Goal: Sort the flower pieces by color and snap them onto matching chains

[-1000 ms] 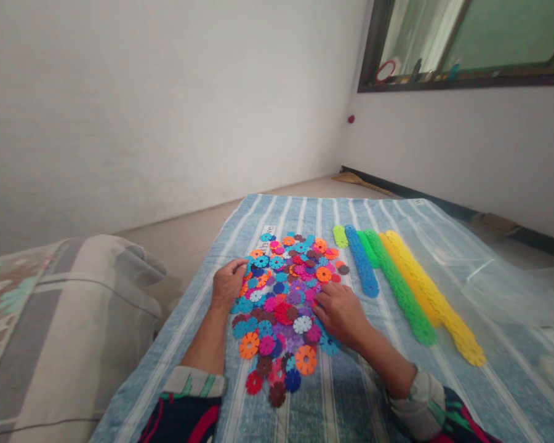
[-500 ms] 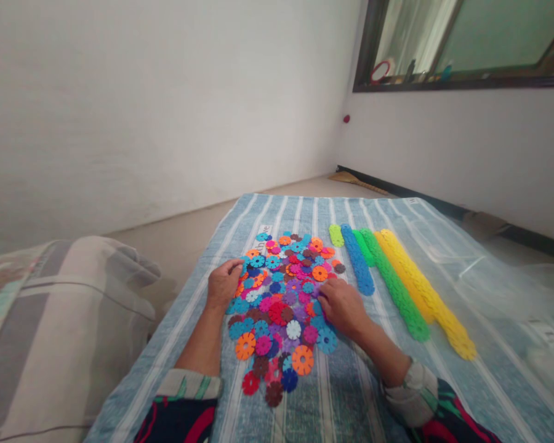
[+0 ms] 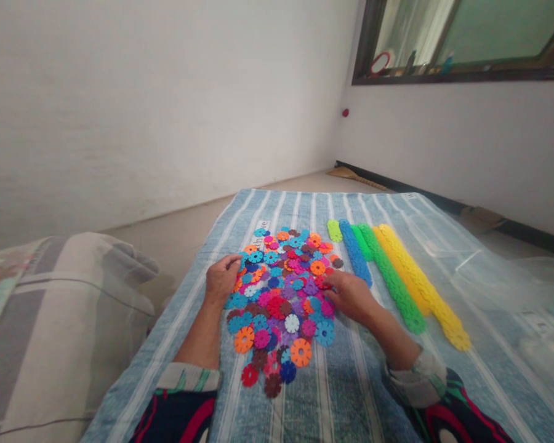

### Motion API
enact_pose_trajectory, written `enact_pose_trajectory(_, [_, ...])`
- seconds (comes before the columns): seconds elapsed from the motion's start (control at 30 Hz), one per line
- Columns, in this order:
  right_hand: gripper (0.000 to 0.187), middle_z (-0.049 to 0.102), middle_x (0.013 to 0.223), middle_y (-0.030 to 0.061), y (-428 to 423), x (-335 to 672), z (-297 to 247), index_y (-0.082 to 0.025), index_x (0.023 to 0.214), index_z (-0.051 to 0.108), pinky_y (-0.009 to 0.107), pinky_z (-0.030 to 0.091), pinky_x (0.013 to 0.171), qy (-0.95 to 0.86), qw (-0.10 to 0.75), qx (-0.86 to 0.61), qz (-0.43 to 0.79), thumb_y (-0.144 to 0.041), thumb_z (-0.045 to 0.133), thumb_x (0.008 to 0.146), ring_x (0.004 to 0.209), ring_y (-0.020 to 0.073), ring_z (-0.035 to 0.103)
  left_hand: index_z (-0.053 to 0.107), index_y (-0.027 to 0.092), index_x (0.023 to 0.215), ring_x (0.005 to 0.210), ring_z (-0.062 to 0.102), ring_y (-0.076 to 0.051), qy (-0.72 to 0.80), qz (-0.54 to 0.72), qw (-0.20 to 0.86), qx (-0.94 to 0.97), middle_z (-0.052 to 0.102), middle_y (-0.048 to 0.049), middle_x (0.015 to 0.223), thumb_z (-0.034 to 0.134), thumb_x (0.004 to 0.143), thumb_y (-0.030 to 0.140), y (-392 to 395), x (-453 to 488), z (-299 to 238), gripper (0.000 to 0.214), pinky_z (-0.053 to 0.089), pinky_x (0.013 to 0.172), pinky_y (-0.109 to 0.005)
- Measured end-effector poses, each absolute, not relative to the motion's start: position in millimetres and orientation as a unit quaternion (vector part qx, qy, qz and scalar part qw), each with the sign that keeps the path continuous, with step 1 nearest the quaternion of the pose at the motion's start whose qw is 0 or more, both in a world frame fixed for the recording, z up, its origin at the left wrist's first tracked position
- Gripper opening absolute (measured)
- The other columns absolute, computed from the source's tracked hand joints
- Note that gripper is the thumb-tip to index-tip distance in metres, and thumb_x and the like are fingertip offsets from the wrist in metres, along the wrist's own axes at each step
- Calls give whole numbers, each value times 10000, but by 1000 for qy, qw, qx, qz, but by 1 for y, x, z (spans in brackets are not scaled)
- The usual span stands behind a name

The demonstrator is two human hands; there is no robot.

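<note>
Can't tell if L hand (image 3: 222, 277) or R hand (image 3: 348, 296) grips any discs (image 3: 300, 352), lettering (image 3: 263, 226) partly hid under pile, sleeves (image 3: 178, 415) cut at btm, clr plastic (image 3: 493, 277) blurry.

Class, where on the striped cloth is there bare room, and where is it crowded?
Bare striped cloth shows between the forearms, nearer than the loose discs, and along the far edge, beyond the disc rows. Crowded: between left hand and right hand, where discs overlap, and rightward, with clear plastic.
</note>
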State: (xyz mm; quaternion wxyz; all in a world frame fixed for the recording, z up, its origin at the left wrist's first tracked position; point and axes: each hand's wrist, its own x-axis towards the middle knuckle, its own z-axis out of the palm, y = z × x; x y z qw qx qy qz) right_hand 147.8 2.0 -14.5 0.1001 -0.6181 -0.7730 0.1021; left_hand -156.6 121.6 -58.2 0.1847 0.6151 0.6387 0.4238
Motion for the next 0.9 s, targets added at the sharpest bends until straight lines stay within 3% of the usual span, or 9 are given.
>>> enact_pose_trajectory(0.13, [114, 621, 953, 43, 1, 139, -13, -199, 895, 664, 243, 368, 671, -792, 71, -594, 118, -252, 574, 849, 870, 171, 577, 726, 199, 956, 702, 634, -139, 647, 412, 180, 615, 718, 18, 804, 523, 732, 332, 121, -157, -58, 331, 503, 666, -218])
enact_pose_trajectory(0.37, [144, 609, 1026, 53, 5, 141, -25, -199, 963, 678, 256, 398, 830, -812, 170, -544, 127, -203, 578, 859, 994, 174, 537, 730, 196, 944, 669, 615, -136, 645, 413, 168, 621, 714, 13, 796, 525, 734, 331, 122, -157, -59, 323, 496, 646, -225])
enact_pose_trajectory(0.57, [91, 604, 1024, 64, 7, 149, -23, -188, 841, 717, 297, 406, 834, -856, 132, -480, 139, -243, 652, 809, 987, 203, 534, 726, 199, 960, 616, 596, -129, 648, 413, 176, 616, 705, 16, 750, 527, 729, 329, 123, -157, -59, 331, 488, 602, -225])
enact_pose_trajectory(0.77, [144, 607, 1019, 69, 10, 151, -28, -187, 893, 705, 286, 398, 846, -822, 167, -536, 97, -169, 565, 861, 1002, 191, 522, 729, 210, 954, 604, 591, -131, 644, 419, 174, 617, 697, 24, 716, 532, 724, 340, 123, -158, -60, 329, 487, 588, -226])
enact_pose_trajectory(0.9, [63, 588, 1028, 68, 8, 156, -22, -179, 834, 698, 292, 392, 852, -848, 165, -491, 113, -210, 649, 809, 1001, 196, 515, 726, 203, 959, 607, 596, -131, 645, 416, 180, 614, 695, 19, 712, 529, 730, 345, 123, -157, -61, 333, 486, 588, -222])
